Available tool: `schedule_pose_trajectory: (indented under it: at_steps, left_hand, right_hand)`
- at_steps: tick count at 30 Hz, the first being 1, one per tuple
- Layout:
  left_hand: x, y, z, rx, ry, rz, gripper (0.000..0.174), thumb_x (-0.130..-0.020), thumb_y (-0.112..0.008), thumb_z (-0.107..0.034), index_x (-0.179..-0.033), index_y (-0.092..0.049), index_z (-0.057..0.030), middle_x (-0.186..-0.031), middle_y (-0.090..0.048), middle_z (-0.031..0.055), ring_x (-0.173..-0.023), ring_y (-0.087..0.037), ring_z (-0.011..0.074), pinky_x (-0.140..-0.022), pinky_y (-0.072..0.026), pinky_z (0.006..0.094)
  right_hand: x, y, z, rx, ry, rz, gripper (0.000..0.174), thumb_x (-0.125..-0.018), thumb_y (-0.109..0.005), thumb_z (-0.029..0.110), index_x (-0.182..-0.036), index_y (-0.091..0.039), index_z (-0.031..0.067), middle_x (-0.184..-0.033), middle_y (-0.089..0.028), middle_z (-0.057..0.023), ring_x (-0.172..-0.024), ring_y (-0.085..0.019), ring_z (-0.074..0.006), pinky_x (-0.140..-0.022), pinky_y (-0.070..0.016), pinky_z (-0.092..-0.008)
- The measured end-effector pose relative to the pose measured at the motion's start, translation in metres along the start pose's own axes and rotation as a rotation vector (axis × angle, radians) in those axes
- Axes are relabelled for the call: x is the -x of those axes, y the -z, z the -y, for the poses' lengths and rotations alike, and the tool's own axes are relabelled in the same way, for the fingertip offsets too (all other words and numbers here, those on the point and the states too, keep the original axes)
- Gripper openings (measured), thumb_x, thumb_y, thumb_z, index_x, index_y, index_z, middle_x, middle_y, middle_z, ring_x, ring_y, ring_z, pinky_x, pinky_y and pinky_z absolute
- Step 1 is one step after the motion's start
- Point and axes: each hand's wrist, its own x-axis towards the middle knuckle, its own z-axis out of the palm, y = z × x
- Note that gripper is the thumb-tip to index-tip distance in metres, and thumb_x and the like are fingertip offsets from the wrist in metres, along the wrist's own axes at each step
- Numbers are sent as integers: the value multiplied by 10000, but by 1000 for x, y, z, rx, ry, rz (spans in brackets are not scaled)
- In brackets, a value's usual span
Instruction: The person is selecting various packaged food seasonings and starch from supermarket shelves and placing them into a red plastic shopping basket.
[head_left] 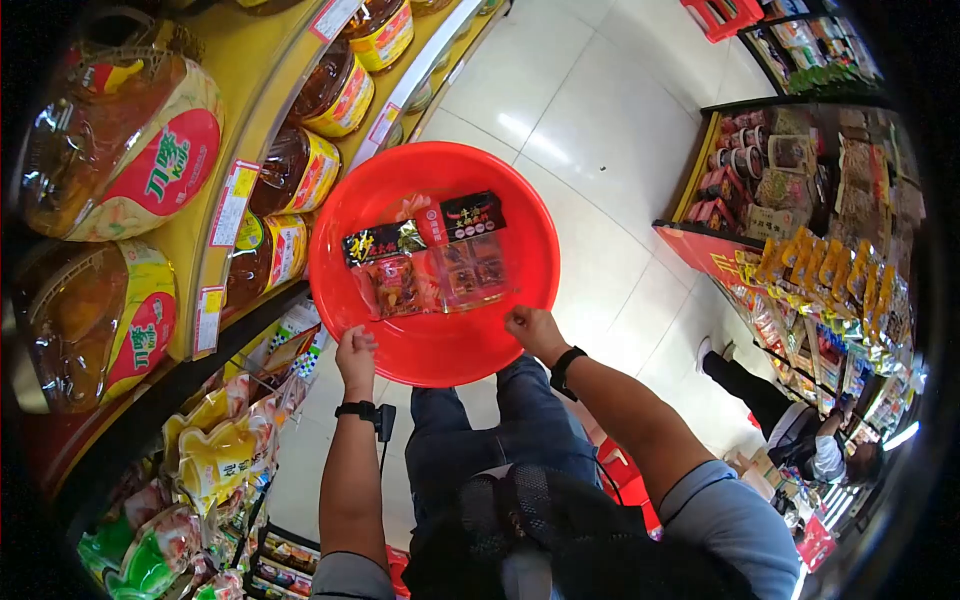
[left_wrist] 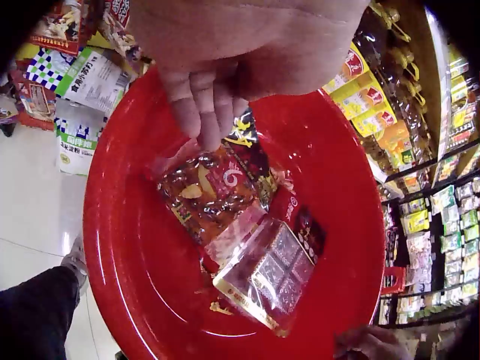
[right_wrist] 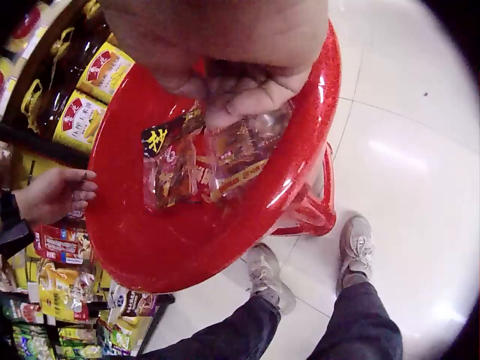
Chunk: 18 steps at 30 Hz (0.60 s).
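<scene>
A red basin [head_left: 430, 362] holds two clear-and-dark food packets side by side, one [head_left: 392, 285] with red-brown contents, the other [head_left: 470, 272] with square compartments. My left hand [head_left: 357, 358] is by the basin's near left rim, fingers loosely bent, holding nothing; the right wrist view shows this hand [right_wrist: 58, 196] beside the rim. Over the near right rim is my right hand [head_left: 537, 332], its fingers loosely curled with nothing in them. Whether either hand touches the rim, I cannot tell. In the right wrist view, my right hand [right_wrist: 240, 90] partly covers the packets.
Shelves with large oil bottles [head_left: 120, 150] stand close on the left, bagged goods [head_left: 225, 450] below them. A red stool [right_wrist: 311, 210] is under the basin. Across the tiled floor [head_left: 590, 130] are display racks [head_left: 800, 190] on the right, and another person [head_left: 800, 430] at lower right.
</scene>
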Motion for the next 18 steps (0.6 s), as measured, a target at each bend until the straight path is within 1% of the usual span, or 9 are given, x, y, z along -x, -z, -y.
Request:
schedule_pose_trajectory:
  at_steps: [4, 6, 8, 9, 10, 12, 13, 16, 18]
  left_hand:
    - [4, 9, -6, -41, 0, 7, 216, -982, -422, -126, -1060, -568, 13, -871, -638, 135, -718, -639, 182, -621, -542, 287]
    - [-3, 16, 3, -43, 11, -27, 179, -957, -430, -65, -1038, -582, -16, -837, -621, 100, -666, -619, 166, -550, -499, 258]
    - [-12, 13, 21, 25, 47, -6, 185, -945, -412, -28, -1035, -572, -4, -808, -610, 94, -664, -611, 161, -574, -521, 272]
    - [2, 38, 21, 84, 77, -74, 194, -933, -394, 8, -1031, -561, 7, -779, -598, 88, -661, -604, 156, -599, -543, 285]
    - [15, 31, 0, 52, 126, -86, 233, -870, -398, 66, -1015, -570, 6, -753, -577, 70, -642, -588, 156, -595, -540, 283]
    - [-2, 35, 25, 70, 90, -59, 250, -827, -417, 77, -1003, -580, 10, -780, -590, 78, -648, -593, 167, -598, -540, 287]
    - [-4, 30, 23, 78, 91, -43, 250, -827, -417, 77, -1003, -580, 10, -780, -590, 78, -648, -593, 167, -598, -540, 287]
    - [-5, 13, 18, 129, 98, -48, 269, -811, -416, 76, -1011, -586, 18, -841, -605, 92, -700, -609, 179, -602, -546, 299]
    - [-4, 16, 12, 128, 113, -73, 261, -837, -409, 62, -1029, -577, 6, -876, -597, 93, -739, -612, 177, -614, -551, 300]
  right_hand:
    - [4, 13, -14, -61, -75, -114, 221, -823, -600, 210, -890, -659, 9, -750, -654, -189, -693, -661, -306, -634, -513, -381]
    - [-6, 14, -31, -189, -200, -138, 242, -816, -609, 201, -941, -665, 2, -774, -673, -175, -711, -672, -256, -660, -518, -353]
    - [-6, 32, -35, -129, -180, -189, 246, -815, -617, 201, -951, -667, 2, -776, -677, -168, -719, -669, -218, -670, -517, -333]
    - [-20, 33, -31, -182, -133, -118, 253, -815, -622, 207, -959, -669, 4, -781, -678, -168, -724, -670, -210, -675, -519, -330]
    - [-17, 36, -44, -187, -110, -165, 238, -822, -617, 191, -952, -668, -2, -780, -686, -155, -723, -668, -194, -684, -522, -319]
    - [-15, 45, -48, -166, -142, -210, 195, -854, -584, 153, -911, -665, -16, -763, -691, -121, -671, -654, -175, -659, -529, -307]
    - [-6, 64, -42, -175, -228, -265, 201, -856, -585, 166, -900, -666, -13, -741, -682, -113, -643, -645, -159, -635, -528, -304]
    - [0, 81, -40, -210, -269, -334, 209, -846, -591, 176, -893, -663, -15, -729, -672, -107, -629, -636, -144, -618, -522, -298]
    - [1, 81, -50, -143, -333, -202, 239, -860, -590, 191, -895, -638, -41, -779, -671, -99, -678, -643, -156, -638, -523, -293]
